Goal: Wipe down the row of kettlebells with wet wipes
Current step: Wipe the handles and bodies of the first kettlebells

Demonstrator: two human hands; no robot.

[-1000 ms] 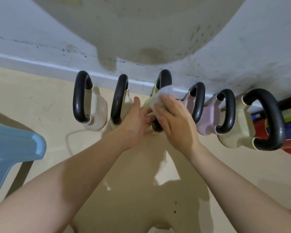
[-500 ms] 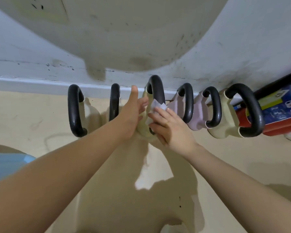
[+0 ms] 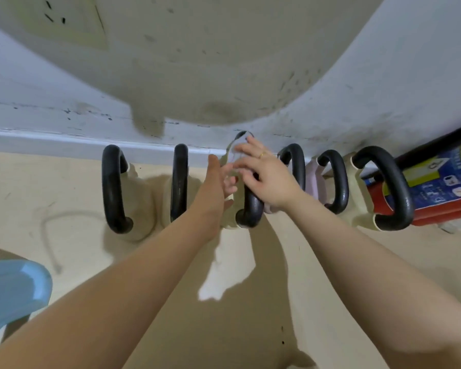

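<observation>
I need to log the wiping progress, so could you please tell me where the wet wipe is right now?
In the head view, the wet wipe is under the right hand, on the third kettlebell's handle, near the baseboard.

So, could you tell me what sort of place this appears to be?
Probably a home workout corner or small gym room: kettlebells lined up on the floor along a scuffed white wall, a wall socket above, and a blue plastic stool nearby.

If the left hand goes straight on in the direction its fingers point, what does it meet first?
Probably the white baseboard and the wall just behind the third kettlebell; the left hand lies beside its body. Depth is unclear.
</observation>
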